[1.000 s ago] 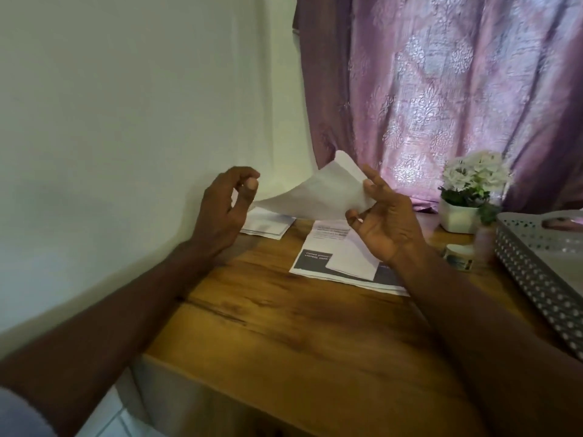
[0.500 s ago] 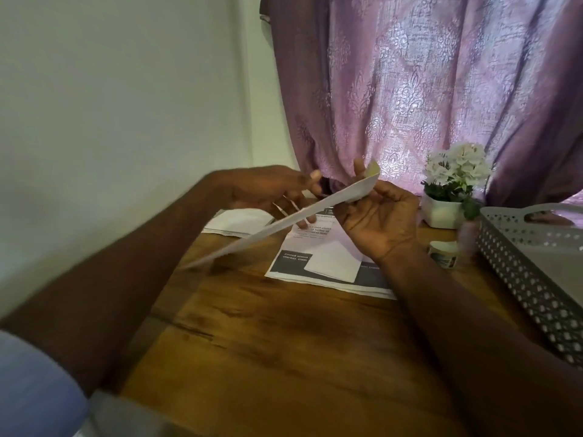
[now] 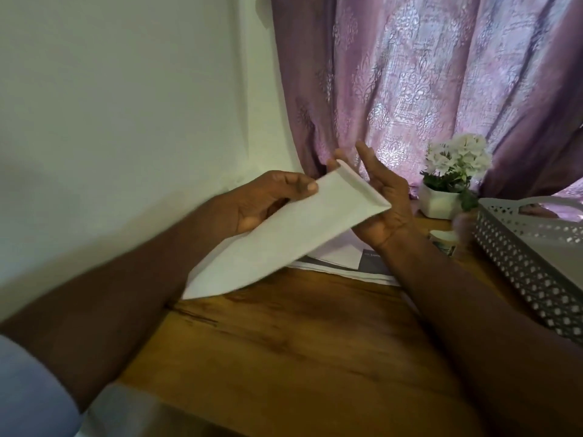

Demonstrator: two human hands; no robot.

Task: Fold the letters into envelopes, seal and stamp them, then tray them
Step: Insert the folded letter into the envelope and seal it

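You are holding the envelope (image 3: 284, 234) up over the desk (image 3: 299, 342), your left hand (image 3: 262, 203) pinching its long edge, your right hand (image 3: 381, 200) propping the far end with fingers straight. It looks as though the flap is being folded shut. Next, you are needing firm pressure along that crease before stamping and moving to the tray (image 3: 517, 266).

You sat at a home desk: a wooden tabletop (image 3: 299, 342) against a plain wall (image 3: 126, 105), patterned purple curtain (image 3: 426, 74) behind, potted white flowers (image 3: 454, 165) beside it.
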